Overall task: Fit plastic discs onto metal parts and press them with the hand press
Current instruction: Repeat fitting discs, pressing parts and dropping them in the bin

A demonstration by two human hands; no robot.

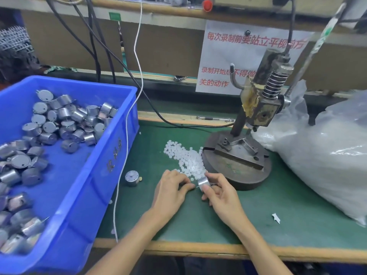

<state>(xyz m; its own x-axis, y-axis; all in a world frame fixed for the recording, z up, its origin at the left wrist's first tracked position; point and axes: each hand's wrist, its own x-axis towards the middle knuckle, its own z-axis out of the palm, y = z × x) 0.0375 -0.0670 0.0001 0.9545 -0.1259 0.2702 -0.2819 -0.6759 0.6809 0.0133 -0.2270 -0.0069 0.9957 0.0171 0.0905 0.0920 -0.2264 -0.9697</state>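
From the head camera, the right hand [220, 193] grips a metal part [203, 182] between thumb and fingers, just in front of the hand press [258, 108]. The left hand [170, 190] curls its fingertips beside that part, at the near edge of the plastic discs [184, 157]; whether it pinches one I cannot tell.

A disc this small could slip away or seat crooked and then be pressed askew.

The work sits on a green mat [258, 219]. A blue bin [111, 135] of parts stands left, a clear bag [327, 155] right, and a paper notice [228, 56] hangs on the far wall.
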